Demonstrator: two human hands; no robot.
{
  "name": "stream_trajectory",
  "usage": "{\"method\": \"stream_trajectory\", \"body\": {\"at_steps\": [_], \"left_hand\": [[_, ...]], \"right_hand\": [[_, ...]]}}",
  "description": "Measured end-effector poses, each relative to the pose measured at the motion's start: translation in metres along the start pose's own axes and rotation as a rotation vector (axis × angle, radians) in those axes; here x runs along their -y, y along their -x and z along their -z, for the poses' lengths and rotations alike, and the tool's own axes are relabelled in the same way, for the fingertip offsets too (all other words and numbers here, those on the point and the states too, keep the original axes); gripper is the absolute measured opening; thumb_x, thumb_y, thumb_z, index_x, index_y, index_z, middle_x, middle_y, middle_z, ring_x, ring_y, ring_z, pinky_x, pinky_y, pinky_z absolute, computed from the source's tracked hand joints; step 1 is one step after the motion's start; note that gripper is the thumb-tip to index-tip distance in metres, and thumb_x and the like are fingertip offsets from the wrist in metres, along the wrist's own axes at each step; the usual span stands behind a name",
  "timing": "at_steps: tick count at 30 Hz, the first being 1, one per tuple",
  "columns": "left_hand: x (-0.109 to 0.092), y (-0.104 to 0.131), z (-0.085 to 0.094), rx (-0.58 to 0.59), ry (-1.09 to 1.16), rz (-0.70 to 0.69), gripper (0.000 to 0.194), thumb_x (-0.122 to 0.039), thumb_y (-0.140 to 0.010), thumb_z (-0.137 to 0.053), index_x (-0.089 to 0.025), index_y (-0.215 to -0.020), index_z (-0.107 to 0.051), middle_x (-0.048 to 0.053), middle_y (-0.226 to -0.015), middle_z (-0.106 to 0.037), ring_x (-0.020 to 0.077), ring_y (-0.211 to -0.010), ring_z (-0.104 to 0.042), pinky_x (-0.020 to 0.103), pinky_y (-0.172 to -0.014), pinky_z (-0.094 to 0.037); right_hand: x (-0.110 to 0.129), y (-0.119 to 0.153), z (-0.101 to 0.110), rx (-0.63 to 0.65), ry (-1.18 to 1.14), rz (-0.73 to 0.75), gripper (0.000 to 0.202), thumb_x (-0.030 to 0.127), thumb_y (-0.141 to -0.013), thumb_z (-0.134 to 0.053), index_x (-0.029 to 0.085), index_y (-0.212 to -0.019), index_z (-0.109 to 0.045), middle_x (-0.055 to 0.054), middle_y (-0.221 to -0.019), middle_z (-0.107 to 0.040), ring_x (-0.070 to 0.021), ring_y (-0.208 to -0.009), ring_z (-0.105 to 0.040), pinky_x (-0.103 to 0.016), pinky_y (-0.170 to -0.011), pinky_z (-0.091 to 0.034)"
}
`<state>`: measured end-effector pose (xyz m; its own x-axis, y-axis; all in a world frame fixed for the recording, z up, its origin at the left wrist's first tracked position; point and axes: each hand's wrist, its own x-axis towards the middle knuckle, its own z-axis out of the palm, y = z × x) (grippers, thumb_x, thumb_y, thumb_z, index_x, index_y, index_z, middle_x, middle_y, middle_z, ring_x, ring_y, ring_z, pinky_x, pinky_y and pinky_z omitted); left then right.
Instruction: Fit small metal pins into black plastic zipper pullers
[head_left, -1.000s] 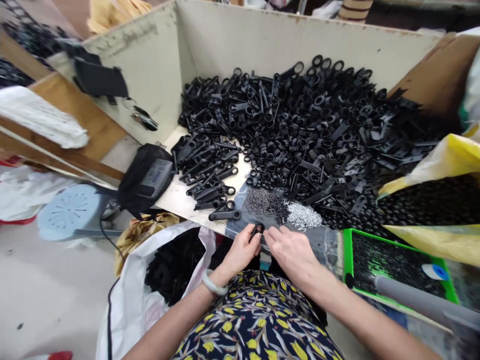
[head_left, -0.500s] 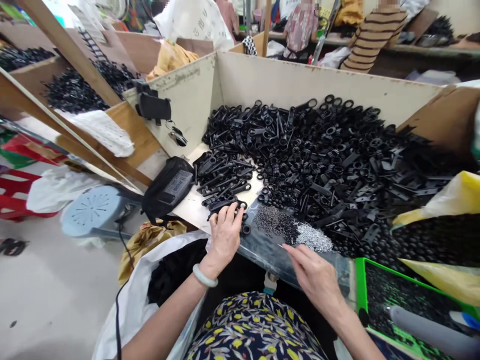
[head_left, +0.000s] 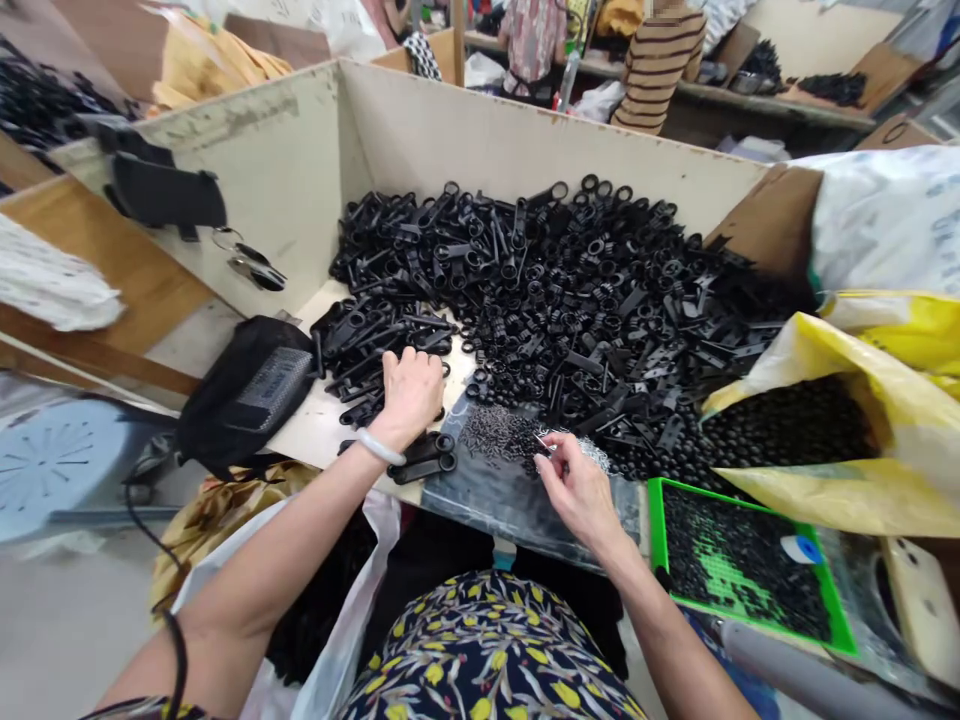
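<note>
My left hand (head_left: pixel 412 398) reaches over the near heap of long black ring-ended plastic parts (head_left: pixel 367 325), back of the hand up. Its fingers curl down among them; the fingertips and whatever they hold are hidden. Below my left wrist, a few similar black parts (head_left: pixel 426 458) lie side by side at the table edge. My right hand (head_left: pixel 581 488) pinches a thin silver pin-like piece (head_left: pixel 541 441) between thumb and fingertips. It hovers by a small pile of silver pins or screws (head_left: pixel 596 456). Left of that lies a pile of tiny dark pieces (head_left: pixel 499 432).
A large heap of mixed black parts (head_left: pixel 570 290) fills the walled bench (head_left: pixel 555 135). On the right are a green tray (head_left: pixel 656 530) of small black pieces and a yellow-white sack (head_left: pixel 795 360) of black beads. A black mesh pouch (head_left: pixel 247 390) lies left. People stand behind.
My left hand has moved from the parts at the table edge forward onto the heap. My right hand has shifted closer to the small pieces, still pinching. The view has turned right.
</note>
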<state>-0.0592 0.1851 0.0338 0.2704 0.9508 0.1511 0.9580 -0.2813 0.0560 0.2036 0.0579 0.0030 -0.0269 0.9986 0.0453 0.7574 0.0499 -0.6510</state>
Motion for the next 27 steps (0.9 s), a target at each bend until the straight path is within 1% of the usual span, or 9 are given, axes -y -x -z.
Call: {"method": "stream_trajectory", "body": {"at_steps": [4,8,11,14,17,20,23,25,27], "left_hand": [[0.004,-0.016,-0.015,0.058,-0.038,-0.022,0.023,-0.019,-0.089,-0.053,-0.008,-0.094,-0.072,0.027,-0.094,-0.069,0.0407,-0.099,-0.052,0.055,-0.087,-0.031],[0.008,-0.02,-0.02,0.025,0.0,-0.084,0.021,-0.02,-0.091,-0.053,-0.013,-0.087,-0.072,0.023,-0.092,-0.069,0.039,-0.099,-0.052,0.054,-0.086,-0.033],[0.011,-0.024,-0.011,-0.055,0.09,-0.158,0.017,-0.024,-0.095,-0.054,-0.017,-0.088,-0.068,0.018,-0.096,-0.068,0.037,-0.104,-0.053,0.054,-0.09,-0.034],[0.008,-0.023,0.005,-0.129,0.315,-0.206,0.012,-0.025,-0.097,-0.054,-0.018,-0.095,-0.064,0.013,-0.097,-0.068,0.031,-0.1,-0.057,0.049,-0.094,-0.037],[-0.007,-0.004,0.023,-0.164,0.728,-0.043,0.009,-0.026,-0.098,-0.055,-0.02,-0.104,-0.057,0.005,-0.091,-0.066,0.0218,-0.082,-0.058,0.039,-0.084,-0.042],[-0.033,0.038,0.036,0.051,1.401,0.208,0.011,-0.032,-0.1,-0.054,-0.022,-0.104,-0.052,-0.002,-0.077,-0.058,0.0148,-0.069,-0.052,0.029,-0.071,-0.042],[-0.059,0.086,0.033,0.568,2.055,0.473,0.021,-0.033,-0.092,-0.07,-0.02,-0.096,-0.054,-0.005,-0.068,-0.048,0.01,-0.061,-0.044,0.024,-0.061,-0.037],[-0.07,0.11,0.023,0.695,2.29,0.663,0.023,-0.027,-0.086,-0.077,-0.018,-0.098,-0.059,-0.008,-0.062,-0.036,0.0066,-0.053,-0.033,0.02,-0.052,-0.026],[-0.076,0.125,0.011,0.738,2.422,0.767,0.024,-0.03,-0.088,-0.075,-0.015,-0.103,-0.065,-0.006,-0.065,-0.042,0.0047,-0.05,-0.029,0.02,-0.05,-0.023]], "right_hand": [[-0.005,0.001,0.001,0.053,0.057,-0.012,0.017,0.041,-0.1,-0.059,0.026,-0.103,-0.067,0.005,-0.063,-0.06,-0.0156,-0.057,-0.06,-0.027,-0.06,-0.038],[-0.008,0.004,-0.009,0.087,0.115,0.108,0.016,0.035,-0.103,-0.056,0.026,-0.099,-0.07,0.003,-0.076,-0.07,-0.0155,-0.069,-0.066,-0.026,-0.066,-0.039],[-0.01,0.005,-0.016,0.04,0.184,0.145,0.02,0.031,-0.105,-0.052,0.025,-0.099,-0.07,-0.001,-0.092,-0.072,-0.0161,-0.081,-0.068,-0.026,-0.069,-0.04],[-0.008,0.004,-0.02,0.006,0.263,0.129,0.022,0.033,-0.106,-0.052,0.024,-0.099,-0.071,-0.002,-0.094,-0.071,-0.016,-0.079,-0.066,-0.026,-0.067,-0.039],[-0.002,0.0,-0.025,-0.002,0.341,0.12,0.023,0.036,-0.106,-0.052,0.024,-0.098,-0.071,-0.002,-0.094,-0.07,-0.0159,-0.077,-0.065,-0.026,-0.063,-0.036],[0.003,-0.004,-0.029,-0.001,0.411,0.129,0.025,0.038,-0.106,-0.052,0.024,-0.095,-0.069,-0.003,-0.092,-0.069,-0.0158,-0.076,-0.063,-0.027,-0.06,-0.033],[0.005,-0.003,-0.031,-0.001,0.446,0.169,0.027,0.034,-0.107,-0.05,0.023,-0.091,-0.068,-0.003,-0.09,-0.068,-0.016,-0.077,-0.063,-0.027,-0.061,-0.033],[0.005,-0.001,-0.032,-0.004,0.46,0.202,0.029,0.033,-0.108,-0.049,0.022,-0.089,-0.068,-0.003,-0.087,-0.067,-0.0163,-0.079,-0.062,-0.028,-0.062,-0.033],[0.004,0.0,-0.033,-0.009,0.453,0.218,0.03,0.033,-0.108,-0.048,0.022,-0.089,-0.068,-0.004,-0.086,-0.066,-0.0163,-0.079,-0.061,-0.028,-0.062,-0.032]]}}
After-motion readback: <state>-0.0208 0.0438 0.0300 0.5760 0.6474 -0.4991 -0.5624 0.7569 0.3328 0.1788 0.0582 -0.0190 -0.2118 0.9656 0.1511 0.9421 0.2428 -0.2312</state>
